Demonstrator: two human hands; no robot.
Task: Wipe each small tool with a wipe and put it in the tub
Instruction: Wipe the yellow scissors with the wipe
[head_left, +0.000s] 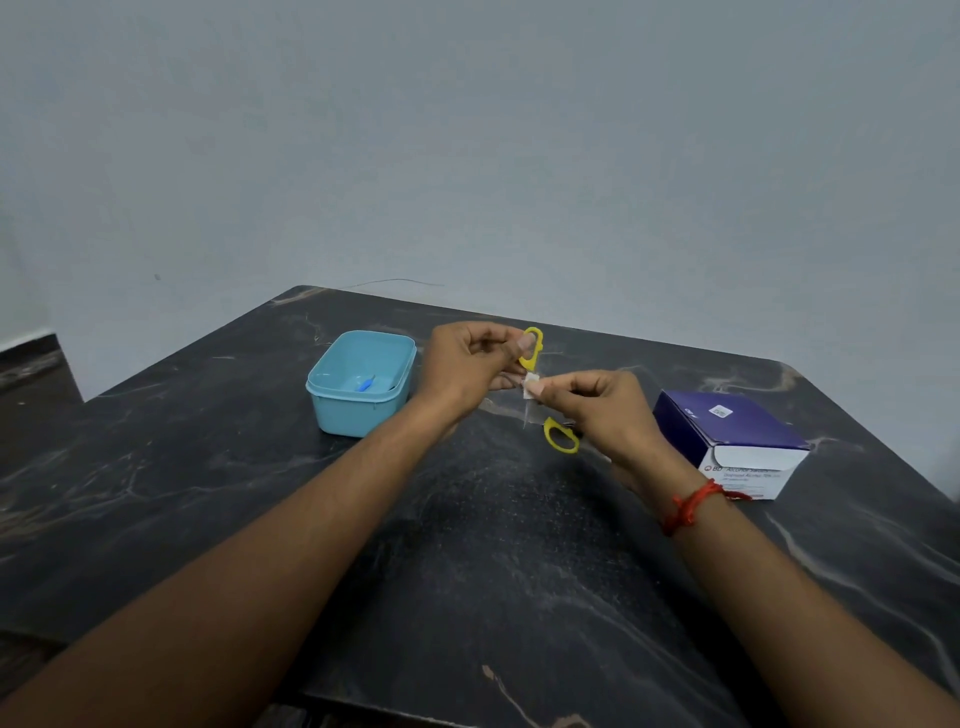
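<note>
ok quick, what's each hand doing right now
left hand: grips the yellow scissors by the upper handle loop
right hand: pinches the white wipe against the scissors

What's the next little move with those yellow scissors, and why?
Probably slide the wipe down the blade toward its tip: the right hand pinches it on the scissors near the pivot, the left hand grips a handle loop, and bare blade shows below. The tub comes after.
</note>
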